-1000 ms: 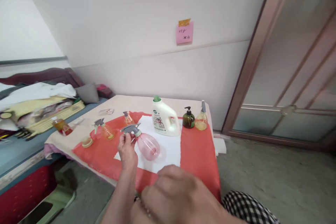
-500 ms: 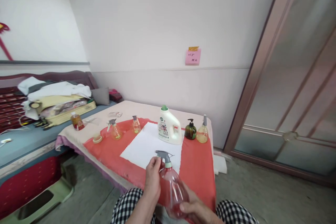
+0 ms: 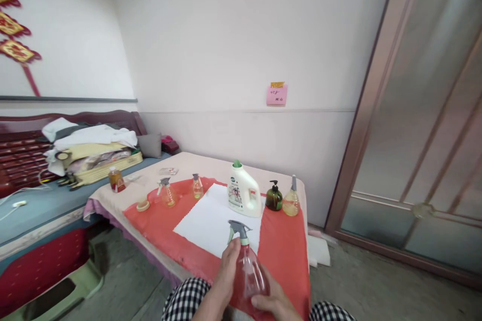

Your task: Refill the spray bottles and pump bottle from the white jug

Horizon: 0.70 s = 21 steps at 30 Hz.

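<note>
A clear spray bottle (image 3: 251,272) with a grey trigger head stands upright at the near edge of the table, in front of my body. The fingers of my left hand (image 3: 228,267) close against its upper left side, just under the trigger. Around its lower right side wraps my right hand (image 3: 275,299), thumb across the front. Beyond them, a white detergent jug (image 3: 244,191) with a green top rests on a white sheet (image 3: 203,219). To its right are a dark green pump bottle (image 3: 274,196) and a spray bottle with yellowish liquid (image 3: 290,203).
Two small spray bottles, one taller (image 3: 169,196) and one shorter (image 3: 198,188), stand left on the red cloth (image 3: 150,220), near a roll of tape (image 3: 142,204). An amber bottle (image 3: 116,180) is at the table's left edge. A red chair (image 3: 45,266) stands lower left.
The view has tilted up and turned slightly left. In my hands, the spray bottle's trigger head has turned and its trigger now shows on the left. Both hands stay on the bottle.
</note>
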Motion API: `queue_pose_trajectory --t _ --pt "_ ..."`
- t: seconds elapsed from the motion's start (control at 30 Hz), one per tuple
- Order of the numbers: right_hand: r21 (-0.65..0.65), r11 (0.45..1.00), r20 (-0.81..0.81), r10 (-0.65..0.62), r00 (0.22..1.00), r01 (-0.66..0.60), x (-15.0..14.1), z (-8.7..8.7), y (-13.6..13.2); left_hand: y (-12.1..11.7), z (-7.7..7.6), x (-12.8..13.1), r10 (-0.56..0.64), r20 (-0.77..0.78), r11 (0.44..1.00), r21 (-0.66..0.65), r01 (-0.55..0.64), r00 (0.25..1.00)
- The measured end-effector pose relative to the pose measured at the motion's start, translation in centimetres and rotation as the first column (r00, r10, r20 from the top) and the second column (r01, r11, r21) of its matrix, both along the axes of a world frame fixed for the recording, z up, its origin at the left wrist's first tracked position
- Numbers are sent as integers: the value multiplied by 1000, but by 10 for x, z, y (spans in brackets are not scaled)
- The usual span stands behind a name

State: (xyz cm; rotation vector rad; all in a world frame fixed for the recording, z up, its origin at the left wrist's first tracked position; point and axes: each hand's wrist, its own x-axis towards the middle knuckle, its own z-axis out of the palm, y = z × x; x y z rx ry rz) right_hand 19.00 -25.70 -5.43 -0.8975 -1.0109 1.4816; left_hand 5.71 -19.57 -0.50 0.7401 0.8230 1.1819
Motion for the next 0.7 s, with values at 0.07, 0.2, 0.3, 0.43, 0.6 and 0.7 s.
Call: queue_pose_trajectory --t 0.07,0.2,0.3,0.43,0.6,0.7 --pt "24 994 213 -111 971 108 0 -9 2 2 -1 0 -5 -16 998 58 6 1000" --pt "68 962 451 -266 852 265 -2 -29 7 4 -2 -3 -18 -100 993 113 30 995" --pt "81 962 456 -267 849 259 -1 -39 11 6 -4 -6 6 -192 995 103 14 981" --pt "-22 974 202 -217 955 226 6 -36 19 9 -1 -9 35 -122 994 102 -23 992" --pt "-388 912 -344 -8 939 -134 13 -14 15 10 9 -10 -3 249 1000 20 -2 969" --pt "-381 870 -429 132 894 -311 10 -3 6 11 9 -9 -37 273 999 20 33 961"
